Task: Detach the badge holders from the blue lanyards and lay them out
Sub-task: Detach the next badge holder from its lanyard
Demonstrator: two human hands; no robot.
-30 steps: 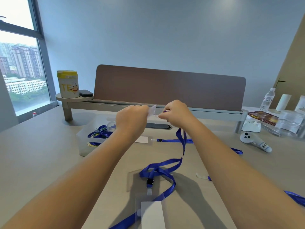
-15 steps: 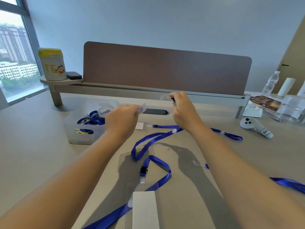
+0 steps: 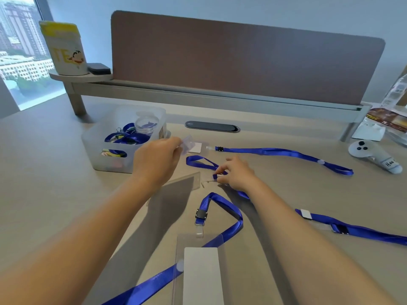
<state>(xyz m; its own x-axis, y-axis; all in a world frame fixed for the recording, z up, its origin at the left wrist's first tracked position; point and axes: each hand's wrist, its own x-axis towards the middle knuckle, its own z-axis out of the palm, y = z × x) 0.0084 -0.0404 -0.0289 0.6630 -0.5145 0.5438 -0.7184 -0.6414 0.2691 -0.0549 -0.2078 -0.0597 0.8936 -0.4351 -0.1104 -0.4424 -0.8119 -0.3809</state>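
Note:
My left hand (image 3: pixel 157 160) pinches a clear badge holder (image 3: pixel 187 144) a little above the table, free of any lanyard. My right hand (image 3: pixel 236 173) is down on the table with its fingers curled on the end of a blue lanyard (image 3: pixel 201 162). Near the front edge lies another badge holder (image 3: pixel 199 269) with a white card inside, clipped to its own blue lanyard (image 3: pixel 229 230). A third holder (image 3: pixel 198 148) at the back is clipped to a long lanyard (image 3: pixel 286 152). An empty clear holder (image 3: pixel 176 188) lies flat under my left wrist.
A translucent bin (image 3: pixel 123 139) with more blue lanyards stands at the left. A further lanyard (image 3: pixel 356 231) trails off to the right. A white controller (image 3: pixel 374 156) lies at the far right. The brown divider (image 3: pixel 242 60) and a yellow-lidded tub (image 3: pixel 66 49) stand at the back.
Both hands have dropped from chest height toward the table. The holder has come away from the lanyard: my left hand keeps the holder, my right has carried the lanyard end down to the tabletop.

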